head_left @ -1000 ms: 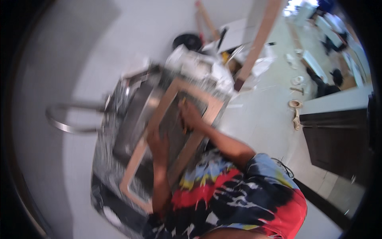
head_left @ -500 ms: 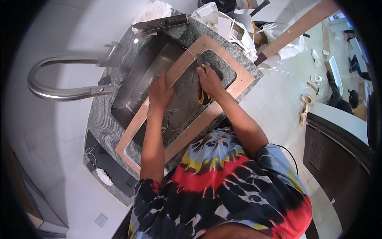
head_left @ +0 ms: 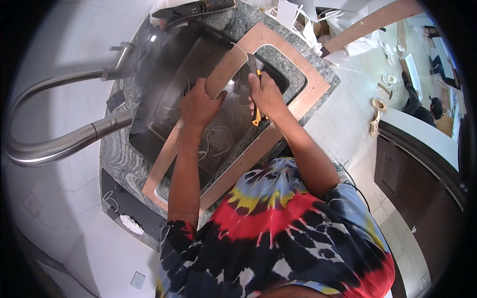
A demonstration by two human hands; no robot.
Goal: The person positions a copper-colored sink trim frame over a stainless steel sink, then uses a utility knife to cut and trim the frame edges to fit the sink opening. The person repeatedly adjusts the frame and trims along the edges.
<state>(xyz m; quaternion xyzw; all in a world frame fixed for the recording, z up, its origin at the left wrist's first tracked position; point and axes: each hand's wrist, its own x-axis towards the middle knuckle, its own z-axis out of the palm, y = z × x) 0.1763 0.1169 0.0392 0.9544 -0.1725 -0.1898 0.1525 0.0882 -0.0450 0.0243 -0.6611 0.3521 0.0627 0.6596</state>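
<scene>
A flat wooden frame (head_left: 238, 161) with rounded inner corners and a pale inner edge lies across a dark sink (head_left: 164, 94) set in a grey stone counter. My left hand (head_left: 198, 104) is closed round the frame's far-left rail, its thumb on the inner side. In my right hand (head_left: 268, 94) is a yellow-and-black utility knife (head_left: 257, 116), its blade at the inner edge of that rail near the far corner. A thin pale strip (head_left: 239, 47) curls up beside the blade. Several similar thin curled strips (head_left: 218, 140) lie below, seen through the frame's opening.
A curved metal faucet (head_left: 54, 149) stands at the left. A dark long tool (head_left: 198, 9) rests on the counter's far edge. Beyond lie white scraps and bags (head_left: 310, 30) and a long wooden board (head_left: 372, 27). Another person (head_left: 422, 111) is on the floor at far right, near sandals (head_left: 376, 116).
The whole view has shifted and come closer to the sink, so the faucet looks larger. The knife has tilted slightly. Both hands keep their holds.
</scene>
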